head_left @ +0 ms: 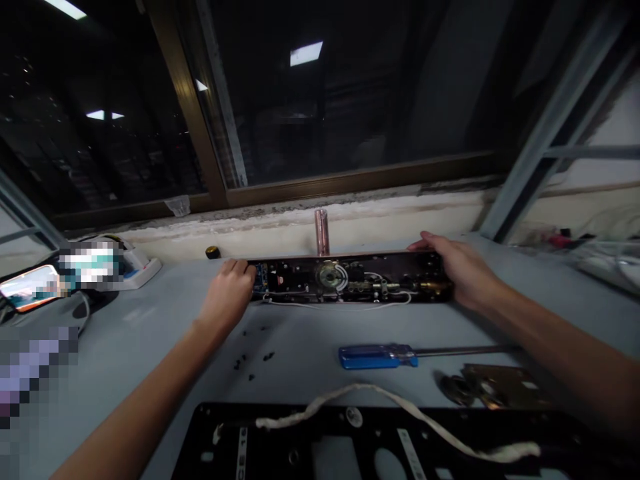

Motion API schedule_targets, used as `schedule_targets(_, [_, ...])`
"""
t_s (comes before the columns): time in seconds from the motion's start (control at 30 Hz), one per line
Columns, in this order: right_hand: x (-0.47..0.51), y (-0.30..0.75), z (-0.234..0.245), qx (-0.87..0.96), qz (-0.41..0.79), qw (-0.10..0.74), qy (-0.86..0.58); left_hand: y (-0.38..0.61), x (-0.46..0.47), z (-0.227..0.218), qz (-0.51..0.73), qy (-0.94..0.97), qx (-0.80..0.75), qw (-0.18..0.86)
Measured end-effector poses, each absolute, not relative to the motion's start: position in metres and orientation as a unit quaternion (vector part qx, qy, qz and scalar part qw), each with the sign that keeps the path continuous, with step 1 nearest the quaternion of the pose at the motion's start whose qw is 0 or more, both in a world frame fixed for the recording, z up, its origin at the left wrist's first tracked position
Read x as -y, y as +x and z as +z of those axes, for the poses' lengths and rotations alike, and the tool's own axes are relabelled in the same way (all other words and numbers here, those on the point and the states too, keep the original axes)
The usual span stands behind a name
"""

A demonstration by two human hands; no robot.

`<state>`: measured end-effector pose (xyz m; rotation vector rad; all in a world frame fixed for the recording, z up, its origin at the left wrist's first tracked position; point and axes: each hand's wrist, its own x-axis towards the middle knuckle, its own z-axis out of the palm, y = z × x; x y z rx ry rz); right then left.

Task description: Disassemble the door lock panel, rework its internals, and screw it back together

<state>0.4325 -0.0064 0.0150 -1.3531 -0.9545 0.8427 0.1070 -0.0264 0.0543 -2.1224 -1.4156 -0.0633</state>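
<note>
A long dark lock body (350,279) lies open side up across the grey table, showing a round metal part, brass pieces and thin white wires. A copper-coloured handle (321,231) sticks up behind it. My left hand (229,291) grips its left end, fingers curled over a blue circuit board. My right hand (457,267) holds the right end, fingers wrapped over the far edge.
A blue-handled screwdriver (380,355) lies nearer me, with several small black screws (253,360) to its left. A black plate (350,447) with a white cord (400,407) lies at the front edge, a brass plate (495,385) to the right. A phone (27,287) sits far left.
</note>
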Motion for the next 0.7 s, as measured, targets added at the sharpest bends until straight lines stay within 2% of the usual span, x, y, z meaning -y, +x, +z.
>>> schedule_targets(0.7, [0.0025,0.4333,0.0125,0.436,0.345,0.608,-0.566,0.1099,0.0294,0.0547,-0.035,-0.799,0.546,0.248])
